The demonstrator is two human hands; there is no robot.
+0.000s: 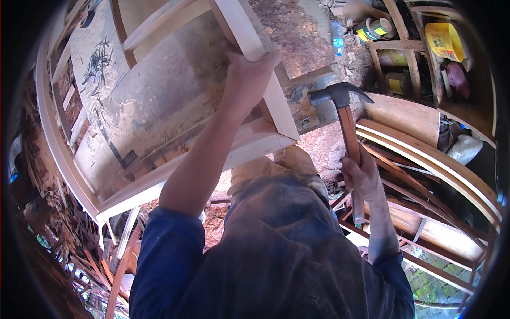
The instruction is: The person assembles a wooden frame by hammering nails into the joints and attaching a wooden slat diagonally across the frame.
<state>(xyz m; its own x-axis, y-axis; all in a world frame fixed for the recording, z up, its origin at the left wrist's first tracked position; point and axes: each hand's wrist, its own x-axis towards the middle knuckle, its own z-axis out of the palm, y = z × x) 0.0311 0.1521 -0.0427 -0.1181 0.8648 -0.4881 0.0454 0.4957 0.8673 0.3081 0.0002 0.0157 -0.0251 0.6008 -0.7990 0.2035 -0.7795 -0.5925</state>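
My left hand (252,77) is wrapped round a pale wooden rail of a large frame (279,103), which lies on a worn workbench (154,101). Close to my body, this rail meets another at a corner, where a thin nail-like piece (284,152) sticks out. My right hand (362,175) is closed round the wooden handle of a claw hammer (348,127). The hammer stands nearly upright, to the right of the frame corner and apart from it, with its dark metal head uppermost.
A heap of loose nails (100,61) and a try square (127,158) lie on the bench at left. Long boards (425,143) flank me on the right. Beyond them are a yellow container (443,41), tins (374,29) and a plastic bottle (337,40). Wood scraps (95,260) litter the lower left.
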